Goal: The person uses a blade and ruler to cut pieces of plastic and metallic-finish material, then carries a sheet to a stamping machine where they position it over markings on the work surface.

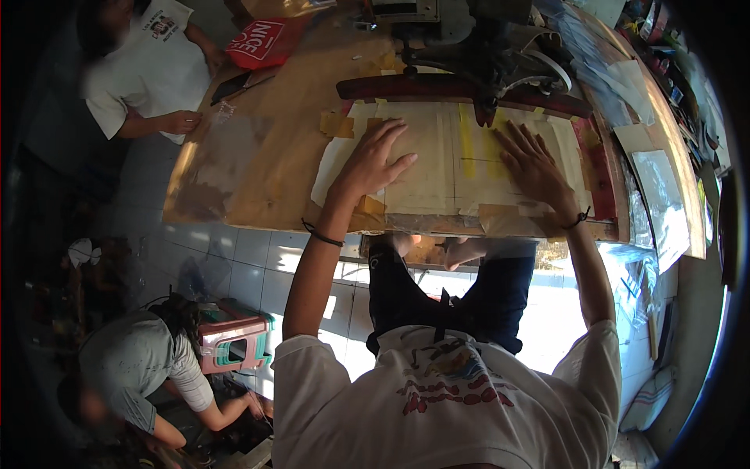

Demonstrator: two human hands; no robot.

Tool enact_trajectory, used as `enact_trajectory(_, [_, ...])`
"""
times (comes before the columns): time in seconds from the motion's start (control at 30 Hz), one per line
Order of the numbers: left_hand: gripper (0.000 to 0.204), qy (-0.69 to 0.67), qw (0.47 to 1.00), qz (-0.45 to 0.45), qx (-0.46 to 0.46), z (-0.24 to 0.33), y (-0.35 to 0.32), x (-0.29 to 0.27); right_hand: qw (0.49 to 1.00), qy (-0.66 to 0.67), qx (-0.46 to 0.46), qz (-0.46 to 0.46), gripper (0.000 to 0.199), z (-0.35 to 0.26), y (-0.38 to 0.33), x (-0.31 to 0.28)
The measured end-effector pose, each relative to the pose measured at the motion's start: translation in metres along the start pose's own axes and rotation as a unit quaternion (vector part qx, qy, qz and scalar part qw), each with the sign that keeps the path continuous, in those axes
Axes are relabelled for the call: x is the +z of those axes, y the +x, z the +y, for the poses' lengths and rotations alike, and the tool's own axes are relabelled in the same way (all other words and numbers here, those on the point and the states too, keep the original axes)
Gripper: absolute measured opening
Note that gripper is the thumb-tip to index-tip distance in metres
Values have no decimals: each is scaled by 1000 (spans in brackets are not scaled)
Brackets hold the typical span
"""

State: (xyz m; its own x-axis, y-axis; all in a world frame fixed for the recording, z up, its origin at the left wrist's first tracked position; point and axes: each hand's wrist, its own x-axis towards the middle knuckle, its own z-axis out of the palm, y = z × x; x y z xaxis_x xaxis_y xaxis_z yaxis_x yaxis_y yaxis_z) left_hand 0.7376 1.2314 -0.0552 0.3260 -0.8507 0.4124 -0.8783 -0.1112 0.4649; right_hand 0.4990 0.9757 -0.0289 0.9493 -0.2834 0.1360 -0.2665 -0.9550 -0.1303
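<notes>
Flat under both palms lies a pale board, a cream sheet patched with yellow tape strips and marked with thin pencil lines, resting on the near part of a brown worktable. Left hand is spread wide, fingers splayed and pressed down on the board's left part, gripping nothing; a dark band sits on that wrist. Right hand is likewise open and flat, fingers fanned toward the far edge, pressing the board's right part, with a dark cord at the wrist. Neither hand closes on anything.

Just beyond the fingertips a dark red bar crosses the board's far edge, and a black metal clamp stands on it near the middle. A reddish frame edge runs along the board's right side. Further right, clear plastic sheets lie on a long bench that curves away.

On the table's far left corner rests a red bag with a dark flat tool beside it. A person in a white shirt stands at that far left side, one hand on the table edge.

Near left, on the tiled floor, another person in a grey shirt crouches beside a pink stool
</notes>
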Motion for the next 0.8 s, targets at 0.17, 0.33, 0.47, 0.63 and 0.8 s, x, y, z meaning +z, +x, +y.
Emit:
enact_trajectory(0.17, [65,-50,998,-16,-22,0,3,0,999,-24,32,29,52,1,-39,7])
enact_trajectory(0.33, [70,-18,999,-25,-36,0,-4,-6,1000,11,27,-7,44,-41,-91,-29])
enact_trajectory(0.47, [76,178,982,-66,16,35,13,-8,985,155,40,68,44,16,-74,-24])
enact_trajectory(0.63, [75,127,972,-188,-68,55,33,-9,993,92,-23,68,52,37,-31,-26])
enact_trajectory(0.8, [70,62,947,-292,-117,43,38,-5,988,93,-21,-118,54,40,-10,-40])
